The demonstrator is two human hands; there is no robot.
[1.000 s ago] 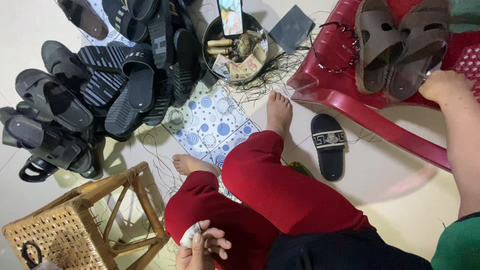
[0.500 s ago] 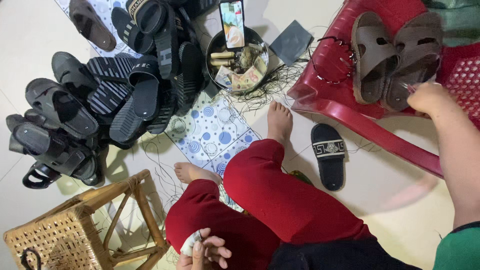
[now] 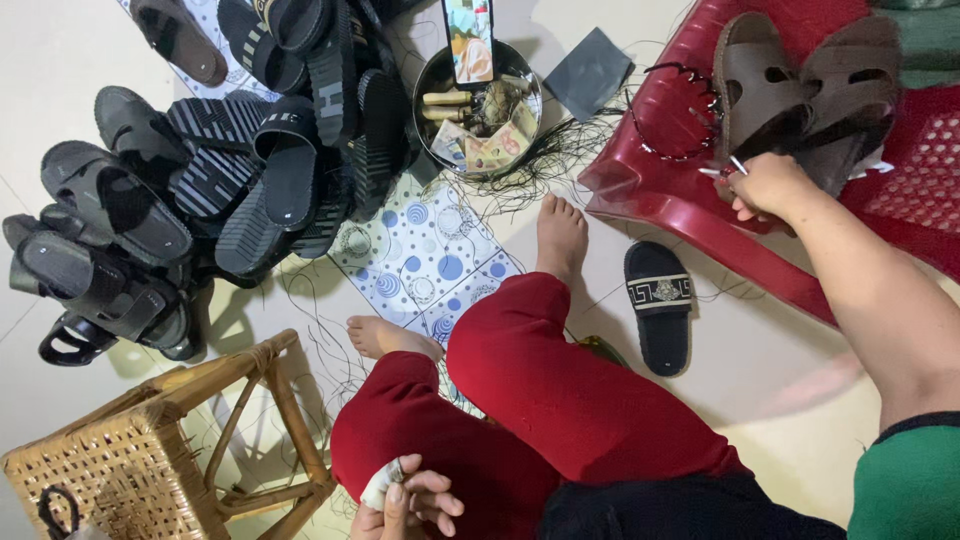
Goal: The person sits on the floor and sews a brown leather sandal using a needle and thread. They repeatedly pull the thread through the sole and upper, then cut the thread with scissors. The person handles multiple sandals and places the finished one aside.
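My right hand (image 3: 768,186) reaches out to the red plastic chair (image 3: 650,195). Its fingers pinch a thin pale metal tool (image 3: 733,166), just below a pair of brown sandals (image 3: 800,85) lying on the seat. At the bottom edge, my left hand (image 3: 410,502) rests against my red-trousered knee (image 3: 400,440), closed around a small whitish roll (image 3: 381,484). What the roll is I cannot make out. A single black slide with a gold band (image 3: 660,305) lies on the floor under my right forearm.
A heap of black sandals (image 3: 200,180) fills the left. A round metal bowl (image 3: 432,85) holds tools and packets, with a phone (image 3: 470,38) propped on it. Also here are a dotted tile sheet (image 3: 420,260), loose black threads (image 3: 540,160), a dark square patch (image 3: 588,72) and a wicker stool (image 3: 130,460).
My right hand has moved left along the chair, from beside the brown sandals to just under the left one. The left hand stays on the knee with the roll.
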